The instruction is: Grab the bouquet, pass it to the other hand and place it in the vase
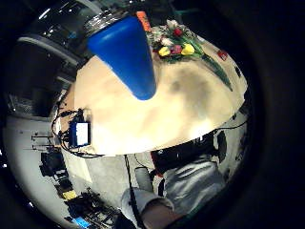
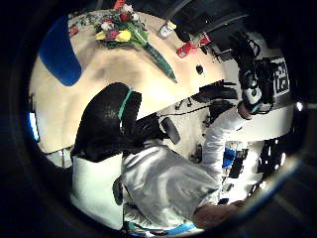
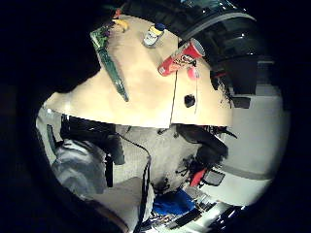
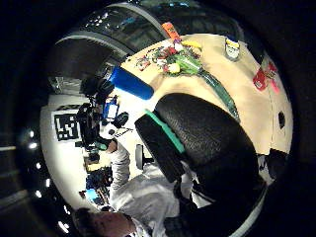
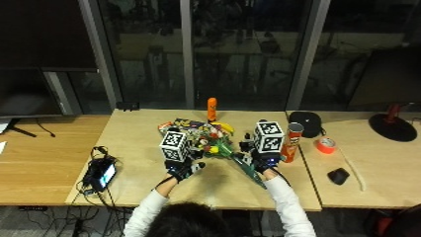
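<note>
A bouquet [image 5: 220,146] of yellow, red and white tulips lies on the light wooden table [image 5: 145,133], its green wrapped stems pointing toward the front edge. My left hand [image 5: 182,169] hovers just left of it with relaxed fingers and holds nothing. My right hand [image 5: 261,161] hovers beside the stems, also holding nothing. The blue vase [image 1: 126,52] stands on the table near the flowers [image 1: 178,45]; the outside view hides it behind my left hand. The palm views show the bouquet [image 2: 124,32] [image 4: 182,61] untouched and its stems [image 3: 111,60] bare.
A red crisp can [image 5: 290,143] stands right of my right hand, a small jar [image 3: 153,34] behind it. An orange bottle [image 5: 212,109] and snack packets [image 5: 178,124] sit at the back. A tape roll [image 5: 324,144], a black puck [image 5: 338,176] and a screen device [image 5: 102,173] lie at the sides.
</note>
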